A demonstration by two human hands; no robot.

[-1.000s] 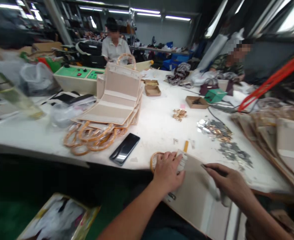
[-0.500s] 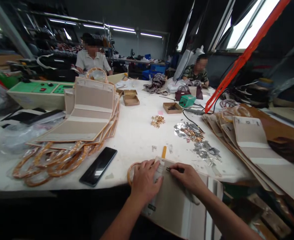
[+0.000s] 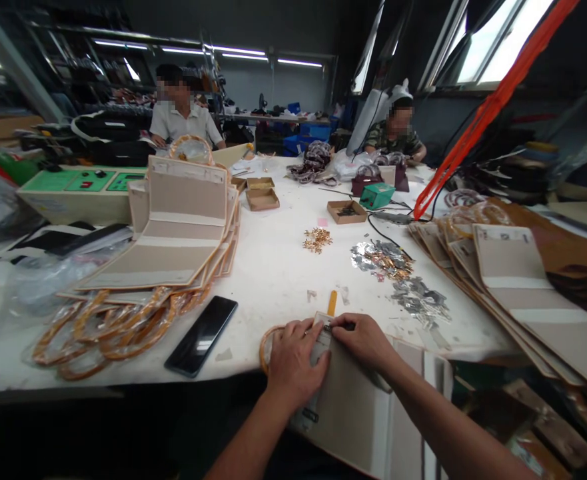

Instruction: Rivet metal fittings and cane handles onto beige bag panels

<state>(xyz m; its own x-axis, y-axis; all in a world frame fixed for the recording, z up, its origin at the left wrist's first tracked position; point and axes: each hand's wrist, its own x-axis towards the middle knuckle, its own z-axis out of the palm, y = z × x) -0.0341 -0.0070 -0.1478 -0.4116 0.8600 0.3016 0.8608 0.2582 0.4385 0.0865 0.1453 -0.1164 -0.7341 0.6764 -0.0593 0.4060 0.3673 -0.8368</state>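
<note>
A beige bag panel (image 3: 346,413) lies at the table's front edge and overhangs it. My left hand (image 3: 296,357) rests on its upper left part, fingers stretched out and pressing down. Close by, my right hand (image 3: 360,340) pinches a small dark slotted plate (image 3: 328,327) against the panel's top edge. Another dark slotted plate (image 3: 309,416) sits lower on the panel, below my left hand. A yellow strap (image 3: 332,303) sticks out past the top edge. Part of an orange-brown handle (image 3: 264,350) shows left of my left hand.
Stacked bag panels (image 3: 178,247) with wrapped handles stand left, beside a phone (image 3: 202,336). More panels (image 3: 513,267) lie right. Gold fasteners (image 3: 317,240), silver metal pieces (image 3: 418,300) and a cardboard tray (image 3: 346,212) are ahead. Two people sit across the table.
My right hand has moved slightly left and up, bringing the small plate closer to my left fingertips and the panel's top edge. My left hand stays on the panel.
</note>
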